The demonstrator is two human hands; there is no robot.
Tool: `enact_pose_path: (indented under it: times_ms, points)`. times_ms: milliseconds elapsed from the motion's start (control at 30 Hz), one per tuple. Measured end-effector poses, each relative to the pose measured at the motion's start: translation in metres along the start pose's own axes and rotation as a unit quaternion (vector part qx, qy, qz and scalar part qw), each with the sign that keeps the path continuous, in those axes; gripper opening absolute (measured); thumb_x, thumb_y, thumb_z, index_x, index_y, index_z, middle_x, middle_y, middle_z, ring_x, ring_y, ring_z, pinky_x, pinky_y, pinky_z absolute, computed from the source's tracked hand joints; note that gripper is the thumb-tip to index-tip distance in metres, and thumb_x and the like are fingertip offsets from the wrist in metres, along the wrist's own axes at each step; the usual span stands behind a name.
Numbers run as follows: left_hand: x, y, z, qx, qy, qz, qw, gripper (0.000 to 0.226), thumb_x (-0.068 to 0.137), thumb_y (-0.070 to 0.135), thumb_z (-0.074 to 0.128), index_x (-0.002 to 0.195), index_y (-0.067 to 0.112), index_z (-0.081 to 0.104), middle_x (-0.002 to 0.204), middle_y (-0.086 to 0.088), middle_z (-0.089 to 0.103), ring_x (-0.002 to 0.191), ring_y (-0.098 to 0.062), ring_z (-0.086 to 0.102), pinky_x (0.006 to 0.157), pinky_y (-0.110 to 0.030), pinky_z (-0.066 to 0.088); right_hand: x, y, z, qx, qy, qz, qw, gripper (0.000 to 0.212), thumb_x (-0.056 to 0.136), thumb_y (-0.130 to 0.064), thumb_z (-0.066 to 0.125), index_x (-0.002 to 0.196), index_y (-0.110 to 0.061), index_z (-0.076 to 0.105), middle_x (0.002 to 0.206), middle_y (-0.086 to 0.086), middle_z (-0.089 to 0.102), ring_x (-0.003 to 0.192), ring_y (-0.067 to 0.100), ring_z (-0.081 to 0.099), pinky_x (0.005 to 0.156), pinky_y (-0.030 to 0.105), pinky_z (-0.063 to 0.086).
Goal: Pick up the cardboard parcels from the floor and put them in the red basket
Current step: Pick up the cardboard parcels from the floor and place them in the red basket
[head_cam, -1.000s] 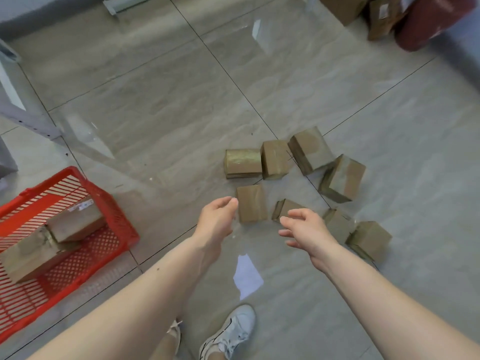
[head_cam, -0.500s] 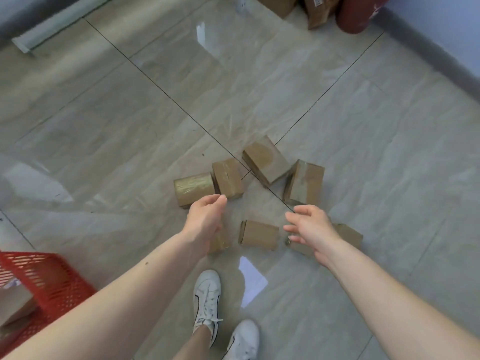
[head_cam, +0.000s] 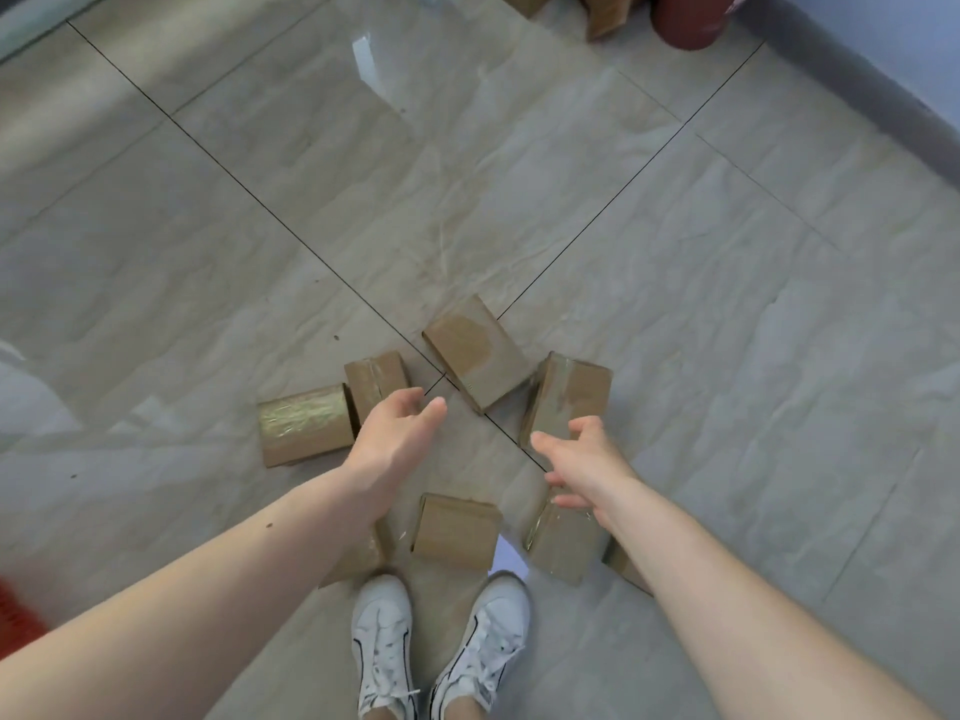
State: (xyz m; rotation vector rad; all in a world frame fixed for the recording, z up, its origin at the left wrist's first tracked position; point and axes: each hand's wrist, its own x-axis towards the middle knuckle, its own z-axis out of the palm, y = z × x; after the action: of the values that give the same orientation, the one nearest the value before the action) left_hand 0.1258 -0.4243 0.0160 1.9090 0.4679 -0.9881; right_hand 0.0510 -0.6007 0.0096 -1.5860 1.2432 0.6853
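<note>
Several small cardboard parcels lie on the grey tiled floor in front of my feet. A tape-shiny parcel (head_cam: 304,431) is at the left, with a smaller parcel (head_cam: 375,381) touching it. An angled parcel (head_cam: 475,351) and a parcel standing on its side (head_cam: 567,397) lie further right. Nearer my shoes rest a flat parcel (head_cam: 456,530) and another parcel (head_cam: 563,543). My left hand (head_cam: 397,433) hovers open just in front of the smaller parcel. Open too, my right hand (head_cam: 587,465) reaches beside the standing parcel. Only a red sliver of the basket (head_cam: 18,610) shows at the left edge.
My two white shoes (head_cam: 441,646) stand just behind the parcels. Brown boxes (head_cam: 605,13) and a dark red object (head_cam: 693,18) sit against the far wall at the top right. A grey skirting (head_cam: 852,90) runs along the right wall.
I have stepped closer and turned right, so the parcels sit nearer and the basket has slid almost out of view. Both hands have stretched further forward over the parcels, still holding nothing.
</note>
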Motion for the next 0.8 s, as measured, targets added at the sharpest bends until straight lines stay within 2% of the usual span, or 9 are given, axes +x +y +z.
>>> enact_pose_path:
  times_ms: [167, 267, 300, 367, 400, 467, 600, 733, 800]
  points:
    - [0.068, -0.013, 0.022, 0.014, 0.002, -0.002, 1.0, 0.063, 0.095, 0.04, 0.053, 0.15, 0.019, 0.033, 0.154, -0.001, 0.038, 0.139, -0.022, 0.04, 0.109, -0.034, 0.032, 0.072, 0.002, 0.026, 0.027, -0.004, 0.001, 1.0, 0.071, 0.09, -0.032, 0.062, 0.148, -0.014, 0.024, 0.144, 0.005, 0.043, 0.116, 0.029, 0.059, 0.074, 0.037, 0.059]
    - [0.115, -0.027, 0.036, 0.05, 0.011, 0.031, 0.998, 0.063, 0.094, 0.039, 0.053, 0.15, 0.019, 0.033, 0.143, -0.001, 0.047, 0.123, -0.017, 0.052, 0.094, -0.027, 0.04, 0.116, 0.008, 0.048, 0.064, -0.021, 0.005, 0.998, 0.073, 0.09, -0.032, 0.064, 0.148, -0.01, 0.025, 0.139, 0.01, 0.049, 0.107, 0.027, 0.063, 0.088, 0.04, 0.058]
    - [0.131, -0.031, 0.04, 0.065, 0.017, 0.041, 0.997, 0.064, 0.093, 0.039, 0.054, 0.15, 0.019, 0.033, 0.147, -0.001, 0.044, 0.126, -0.017, 0.049, 0.096, -0.026, 0.038, 0.13, 0.01, 0.056, 0.073, -0.026, 0.01, 0.997, 0.072, 0.089, -0.032, 0.065, 0.146, -0.006, 0.029, 0.134, 0.011, 0.052, 0.101, 0.025, 0.064, 0.092, 0.042, 0.056]
    - [0.163, -0.037, 0.044, 0.112, 0.025, 0.056, 0.992, 0.069, 0.091, 0.041, 0.053, 0.152, 0.019, 0.027, 0.156, -0.002, 0.032, 0.141, -0.021, 0.035, 0.113, -0.033, 0.03, 0.157, 0.016, 0.071, 0.096, -0.03, 0.017, 0.995, 0.058, 0.087, -0.032, 0.066, 0.129, 0.002, 0.044, 0.109, 0.011, 0.06, 0.09, 0.025, 0.063, 0.095, 0.047, 0.054]
    - [0.178, -0.039, 0.047, 0.142, 0.025, 0.069, 0.987, 0.072, 0.09, 0.043, 0.052, 0.152, 0.02, 0.024, 0.159, -0.003, 0.028, 0.144, -0.024, 0.031, 0.117, -0.04, 0.028, 0.168, 0.018, 0.077, 0.105, -0.028, 0.017, 0.994, 0.045, 0.086, -0.032, 0.066, 0.111, 0.001, 0.051, 0.093, 0.008, 0.06, 0.086, 0.026, 0.062, 0.094, 0.049, 0.054]
    - [0.206, -0.04, 0.051, 0.209, 0.029, 0.118, 0.97, 0.075, 0.089, 0.043, 0.051, 0.154, 0.02, 0.02, 0.163, -0.004, 0.017, 0.148, -0.027, 0.022, 0.12, -0.046, 0.024, 0.189, 0.02, 0.085, 0.112, -0.027, 0.01, 0.993, 0.029, 0.083, -0.035, 0.066, 0.085, -0.011, 0.05, 0.076, 0.002, 0.052, 0.082, 0.026, 0.059, 0.095, 0.05, 0.053]
    - [0.252, -0.039, 0.06, 0.332, 0.056, 0.194, 0.921, 0.073, 0.098, 0.029, 0.047, 0.156, 0.013, 0.007, 0.165, -0.006, -0.001, 0.152, -0.025, -0.002, 0.122, -0.037, 0.004, 0.221, 0.02, 0.089, 0.139, -0.035, -0.003, 0.99, 0.029, 0.087, -0.034, 0.065, 0.094, -0.013, 0.045, 0.09, -0.003, 0.051, 0.102, 0.025, 0.055, 0.101, 0.047, 0.049]
    - [0.275, -0.038, 0.065, 0.365, 0.043, 0.193, 0.91, 0.071, 0.097, 0.026, 0.046, 0.156, 0.014, 0.006, 0.163, -0.01, 0.011, 0.149, -0.035, 0.008, 0.12, -0.04, 0.01, 0.236, 0.023, 0.093, 0.123, -0.047, -0.021, 0.991, 0.05, 0.079, -0.039, 0.066, 0.118, -0.011, 0.049, 0.122, 0.002, 0.06, 0.115, 0.024, 0.059, 0.101, 0.047, 0.049]
    - [0.269, -0.034, 0.067, 0.345, 0.047, 0.177, 0.921, 0.069, 0.097, 0.026, 0.046, 0.155, 0.016, 0.01, 0.157, -0.011, 0.021, 0.142, -0.04, 0.018, 0.116, -0.043, 0.018, 0.235, 0.023, 0.093, 0.138, -0.049, -0.018, 0.989, 0.054, 0.076, -0.039, 0.066, 0.12, -0.013, 0.048, 0.125, 0.003, 0.061, 0.113, 0.026, 0.062, 0.1, 0.047, 0.05]
